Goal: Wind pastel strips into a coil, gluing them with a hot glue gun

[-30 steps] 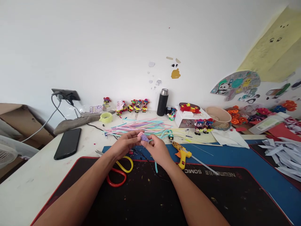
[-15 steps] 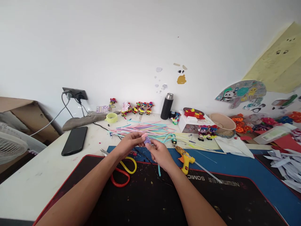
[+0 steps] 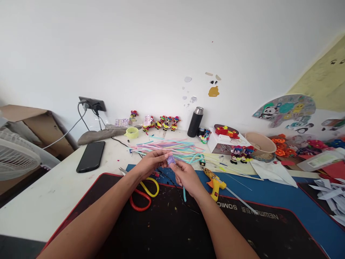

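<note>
A small purple fuzzy piece point(image 3: 170, 160), which looks like wound pipe cleaner, is pinched between both hands above the mat. My left hand point(image 3: 152, 162) grips its upper left side with thumb and fingers. From the lower right, my right hand point(image 3: 188, 177) closes on the same piece, fingers curled. A light blue pipe cleaner point(image 3: 184, 194) hangs below the right hand; its upper end is hidden. Scissors point(image 3: 142, 201) with red and yellow handles lie under my left forearm. Beyond the hands spreads a pile of pastel pipe cleaners point(image 3: 167, 146).
A yellow glue gun point(image 3: 215, 184) with a glue stick lies right of my hands. A black phone point(image 3: 91, 156) rests at left, a black flask point(image 3: 195, 122) at the back. Pipe-cleaner figures point(image 3: 167, 123) stand along the wall. A fan point(image 3: 18, 154) is at far left.
The view has shifted, so the scene appears slightly farther right. Both hands keep hold of the purple piece, which appears slightly turned between the fingers.
</note>
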